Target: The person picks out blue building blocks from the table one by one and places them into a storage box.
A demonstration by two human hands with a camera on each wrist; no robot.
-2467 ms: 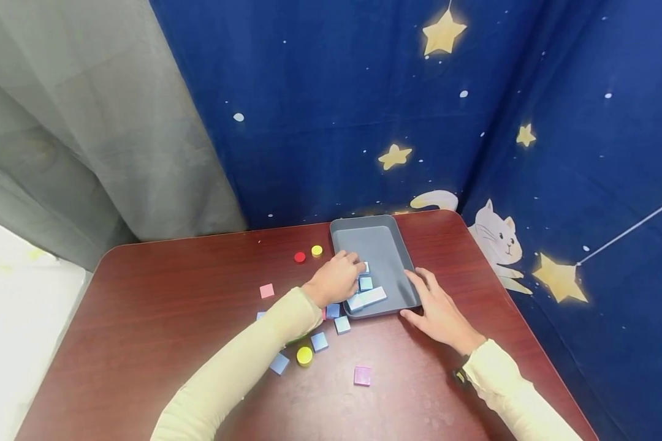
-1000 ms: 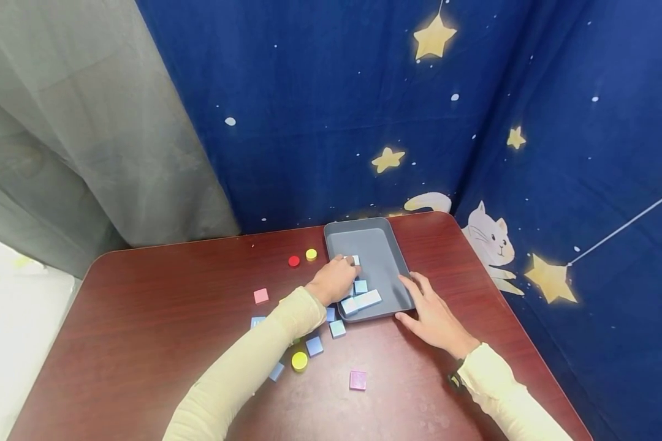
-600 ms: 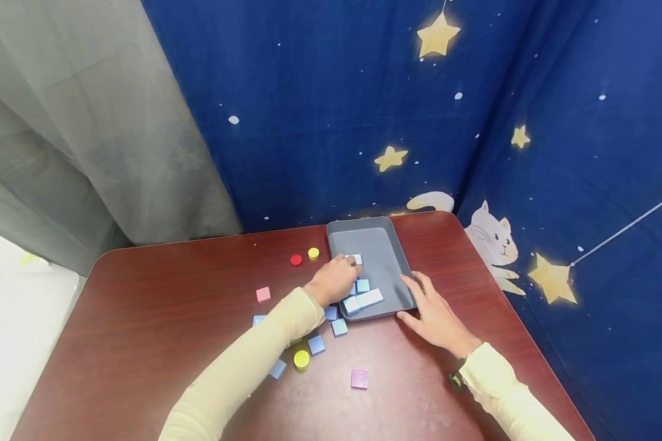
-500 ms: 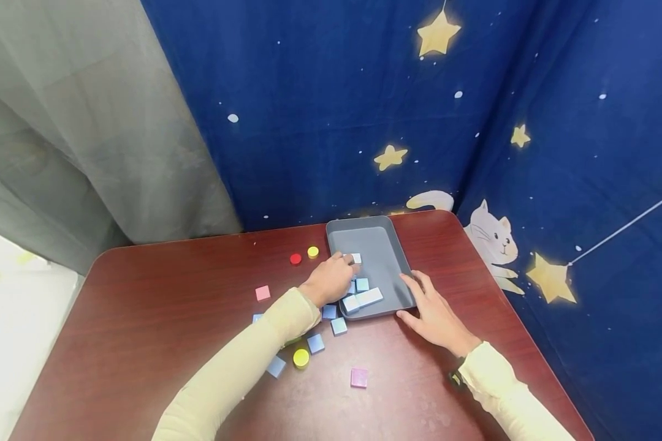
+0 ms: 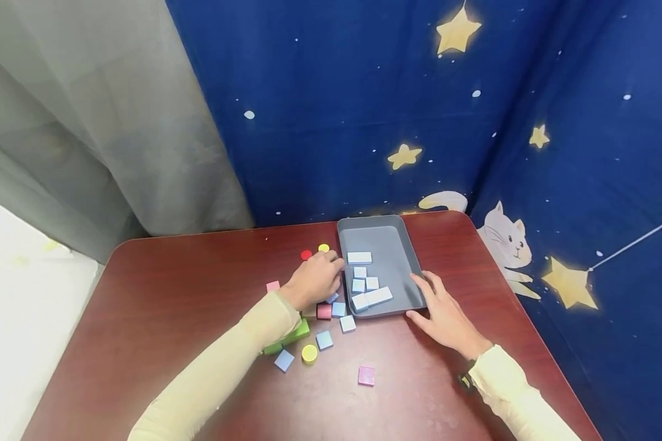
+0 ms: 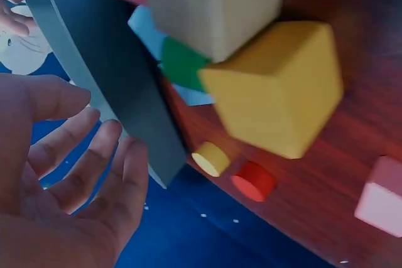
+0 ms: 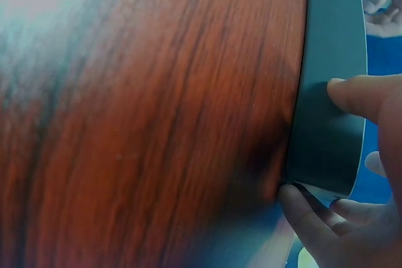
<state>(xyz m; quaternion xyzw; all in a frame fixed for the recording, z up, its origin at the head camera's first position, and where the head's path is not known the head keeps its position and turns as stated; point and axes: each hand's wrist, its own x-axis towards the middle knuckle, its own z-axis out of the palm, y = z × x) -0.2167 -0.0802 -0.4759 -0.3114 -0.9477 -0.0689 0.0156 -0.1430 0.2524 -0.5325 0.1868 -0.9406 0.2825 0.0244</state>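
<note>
In the head view my left hand [image 5: 315, 278] is just left of the grey tray [image 5: 397, 263], fingers loosely bent and nothing between them; the left wrist view shows its fingertips beside the tray wall. A long white block [image 5: 360, 258] lies in the tray, above several small pale-blue cubes [image 5: 360, 272] and a longer white piece [image 5: 379, 296]. My right hand [image 5: 447, 315] holds the tray's near right corner. In the right wrist view its thumb [image 7: 352, 95] presses one outer wall, with another finger at the lower corner.
Left of the tray lie a red disc [image 5: 306, 255], a yellow disc [image 5: 323, 248], green blocks [image 5: 298, 332] and blue blocks [image 5: 324, 339]. A yellow block [image 6: 270, 92] and a white block [image 6: 210, 4] rise near the left wrist. A purple square [image 5: 366, 375] lies nearer.
My left hand has let go of the long white block in the tray and drawn back left over the tray's edge. My right hand stays at the corner; the head view has shifted slightly.
</note>
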